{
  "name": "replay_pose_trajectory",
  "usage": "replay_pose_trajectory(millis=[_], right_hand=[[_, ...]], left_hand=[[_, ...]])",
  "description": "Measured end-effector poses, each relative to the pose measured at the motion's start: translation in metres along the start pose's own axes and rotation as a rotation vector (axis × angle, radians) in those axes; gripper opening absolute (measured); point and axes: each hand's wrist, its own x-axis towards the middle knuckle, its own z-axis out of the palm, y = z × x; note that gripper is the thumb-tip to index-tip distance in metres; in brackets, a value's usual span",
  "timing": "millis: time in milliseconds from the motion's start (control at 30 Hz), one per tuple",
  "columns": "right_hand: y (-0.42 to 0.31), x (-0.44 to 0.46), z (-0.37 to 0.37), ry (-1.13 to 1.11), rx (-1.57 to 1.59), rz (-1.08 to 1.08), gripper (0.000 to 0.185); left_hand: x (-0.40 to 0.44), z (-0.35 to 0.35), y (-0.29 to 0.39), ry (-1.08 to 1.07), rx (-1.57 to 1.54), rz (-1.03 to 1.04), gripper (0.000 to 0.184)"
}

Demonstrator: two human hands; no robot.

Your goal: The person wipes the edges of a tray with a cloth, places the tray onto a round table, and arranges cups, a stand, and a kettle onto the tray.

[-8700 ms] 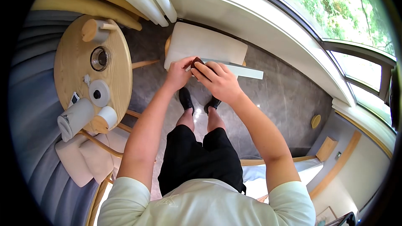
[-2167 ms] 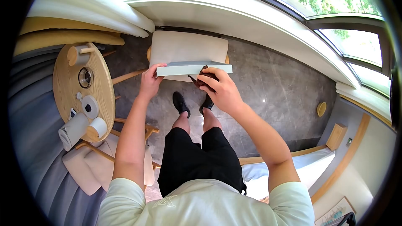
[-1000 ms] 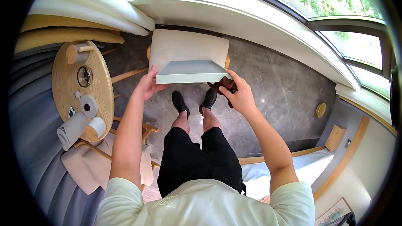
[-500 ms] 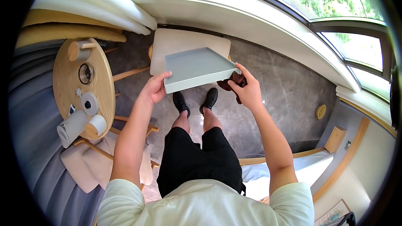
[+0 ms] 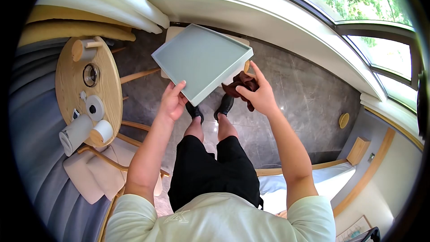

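Note:
A pale grey-green shallow tray (image 5: 197,60) with a low raised rim is held up in front of me, turned at an angle. My left hand (image 5: 174,101) grips its near left edge, thumb on top and fingers underneath. My right hand (image 5: 261,92) pinches a crumpled dark brown cloth (image 5: 242,87) beside the tray's right side. The right index finger points up near the tray's right corner, and I cannot tell whether it touches.
Left stands a round wooden table (image 5: 109,89) with a glass ashtray-like dish (image 5: 91,75), a grey canister (image 5: 77,130) and white cups. Behind the tray is a beige stool (image 5: 174,31). A beige chair (image 5: 101,170) sits lower left, a bed (image 5: 309,179) lower right.
The tray has turned, its far part swinging left and its near corner coming toward me. My left hand moved slightly right with it. The right hand and cloth shifted off the tray's edge.

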Motion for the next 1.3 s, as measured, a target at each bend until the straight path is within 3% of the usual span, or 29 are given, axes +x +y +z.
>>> replay_pose_trajectory(millis=[300, 567, 700, 1300], right_hand=[[0.0, 0.0, 0.015, -0.147, 0.044, 0.005, 0.089], [0.015, 0.02, 0.024, -0.134, -0.059, -0.003, 0.073], [0.047, 0.032, 0.028, -0.139, -0.083, -0.035, 0.063], [0.166, 0.085, 0.009, -0.046, -0.07, 0.057, 0.06]], left_hand=[[0.002, 0.015, -0.034, 0.069, -0.091, 0.066, 0.056], [0.03, 0.012, -0.074, 0.095, -0.109, 0.126, 0.078], [0.047, 0.007, -0.098, 0.086, -0.133, 0.129, 0.078], [0.134, 0.012, -0.2, 0.089, -0.207, 0.128, 0.075]])
